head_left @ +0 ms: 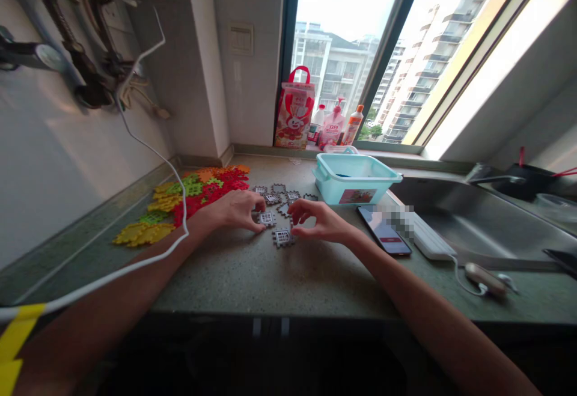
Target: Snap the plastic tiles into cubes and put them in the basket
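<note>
My left hand (241, 208) is closed at the left side of a grey interlocking puzzle piece with a white barred window (267, 219), thumb and forefinger at its edges. Opposite it, my right hand (318, 219) curls its thumb and forefinger around the edge of a dark grey interlocking piece (291, 222), which is mostly hidden by the fingers. Just below, a second window piece (282, 238) lies flat on the counter. Several more grey notched pieces (279, 188) lie behind the hands.
Left of the hands is a pile of red (193, 207), yellow, green and orange notched pieces. A white cable (183, 194) crosses my left arm. To the right are a turquoise basin (356, 173), a phone (385, 231), a white power strip (426, 234) and a metal sink (469, 222).
</note>
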Motion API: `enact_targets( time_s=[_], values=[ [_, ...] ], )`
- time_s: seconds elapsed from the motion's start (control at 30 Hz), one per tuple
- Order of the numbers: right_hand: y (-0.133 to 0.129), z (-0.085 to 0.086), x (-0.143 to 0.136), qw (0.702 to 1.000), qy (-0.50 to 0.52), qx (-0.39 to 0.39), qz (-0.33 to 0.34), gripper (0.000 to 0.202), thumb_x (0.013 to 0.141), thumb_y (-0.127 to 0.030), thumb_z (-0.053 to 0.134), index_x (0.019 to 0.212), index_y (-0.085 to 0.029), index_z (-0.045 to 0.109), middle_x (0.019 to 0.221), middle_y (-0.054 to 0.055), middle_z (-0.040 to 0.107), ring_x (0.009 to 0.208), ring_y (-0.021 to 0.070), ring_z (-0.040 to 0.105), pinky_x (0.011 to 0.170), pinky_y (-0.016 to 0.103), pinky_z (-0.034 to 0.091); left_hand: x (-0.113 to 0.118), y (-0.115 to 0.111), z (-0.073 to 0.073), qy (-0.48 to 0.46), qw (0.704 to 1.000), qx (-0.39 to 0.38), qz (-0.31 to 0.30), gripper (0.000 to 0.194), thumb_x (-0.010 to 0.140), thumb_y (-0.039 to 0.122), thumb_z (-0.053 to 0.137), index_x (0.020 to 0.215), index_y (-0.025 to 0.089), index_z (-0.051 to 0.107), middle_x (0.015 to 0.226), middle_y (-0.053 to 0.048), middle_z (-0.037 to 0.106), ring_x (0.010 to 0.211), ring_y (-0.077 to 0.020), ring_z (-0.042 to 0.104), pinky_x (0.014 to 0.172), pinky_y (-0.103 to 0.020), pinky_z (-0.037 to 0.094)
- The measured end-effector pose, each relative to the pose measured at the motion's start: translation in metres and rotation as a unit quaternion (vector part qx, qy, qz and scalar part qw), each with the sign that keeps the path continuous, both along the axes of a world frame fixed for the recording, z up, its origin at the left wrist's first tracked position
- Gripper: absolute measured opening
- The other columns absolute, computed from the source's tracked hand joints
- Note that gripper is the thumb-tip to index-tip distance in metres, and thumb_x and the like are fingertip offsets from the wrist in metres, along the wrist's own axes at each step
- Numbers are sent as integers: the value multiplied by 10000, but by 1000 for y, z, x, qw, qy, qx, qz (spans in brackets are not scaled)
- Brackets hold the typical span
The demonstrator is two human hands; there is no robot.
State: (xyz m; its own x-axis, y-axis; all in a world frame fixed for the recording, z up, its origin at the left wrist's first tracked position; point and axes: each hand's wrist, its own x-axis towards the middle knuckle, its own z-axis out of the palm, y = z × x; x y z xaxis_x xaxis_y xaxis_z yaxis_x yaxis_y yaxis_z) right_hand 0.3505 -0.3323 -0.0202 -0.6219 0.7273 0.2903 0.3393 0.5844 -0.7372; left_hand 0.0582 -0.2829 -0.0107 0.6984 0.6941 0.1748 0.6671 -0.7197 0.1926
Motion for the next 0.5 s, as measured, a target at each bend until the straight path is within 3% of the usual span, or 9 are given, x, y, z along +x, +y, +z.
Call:
enact_targets(
  time_s=[0.23,0.4,0.5],
  values=[
    [2,-11,-5,998,-30,47,-2,368,799,-364,811,1109,-206,693,1081,41,747,985,205,696,907,331,545,0,3,6,-67,996,52,31,361,725,462,768,987,217,723,976,-24,755,875,-205,678,797,-277,481],
    [2,-9,-4,992,-87,89,7,328,821,-392,811,1078,-213,713,1061,39,748,975,209,692,920,322,511,6,-6,11,-114,993,17,-11,392,724,459,797,1005,199,717,931,0,741,693,-138,601,669,-254,447],
    [2,-8,-1,983,-135,123,14,331,821,-409,814,1073,-216,718,1058,53,728,983,230,672,922,339,502,10,-12,11,-114,992,-20,-53,396,710,459,820,987,192,727,892,-1,728,685,-132,583,643,-247,432]
  ],
)
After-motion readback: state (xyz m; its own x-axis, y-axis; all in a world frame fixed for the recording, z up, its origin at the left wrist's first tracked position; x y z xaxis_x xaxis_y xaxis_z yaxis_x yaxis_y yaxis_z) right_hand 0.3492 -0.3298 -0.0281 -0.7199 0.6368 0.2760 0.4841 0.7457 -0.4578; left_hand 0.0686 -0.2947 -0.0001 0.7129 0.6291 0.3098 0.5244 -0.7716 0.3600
